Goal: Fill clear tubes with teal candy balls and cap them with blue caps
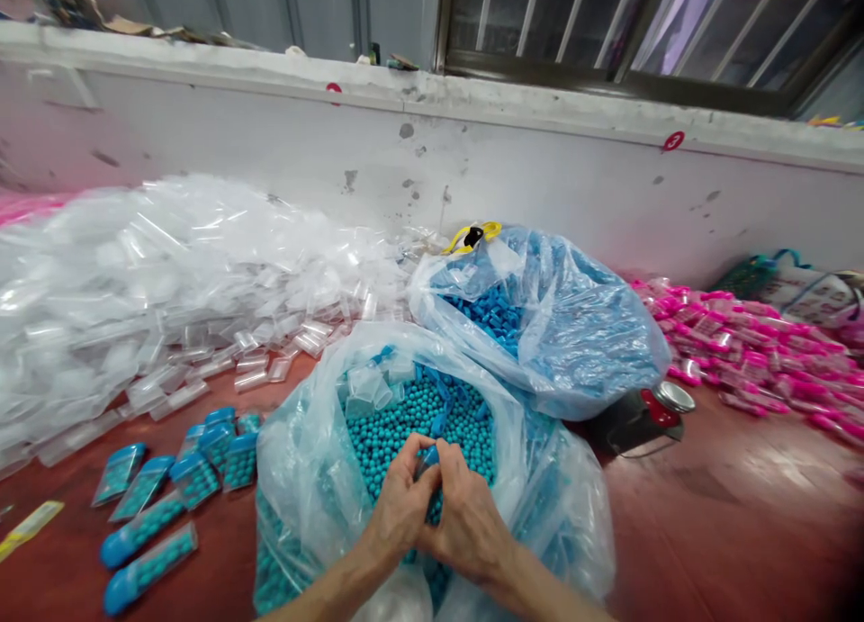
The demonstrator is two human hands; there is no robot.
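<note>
My left hand [402,496] and my right hand [467,514] meet above an open plastic bag [297,451] of teal beads [398,424]. Both are closed, with fingertips pinched together on a small blue plastic piece [429,460], perhaps a cap; the fingers cover most of it. On top of the beads lie several clear plastic tubes [368,384] and some blue pieces [442,406]. To the left, bead-filled tubes with blue caps [152,563] rest on the red surface.
A big heap of clear tubes [202,271] covers the left and back. Behind the bead bag sits another bag [580,325] holding blue pieces. At right are pink-capped tubes [756,352] and a dark container with a metal lid [634,419]. A white wall [540,172] stands behind.
</note>
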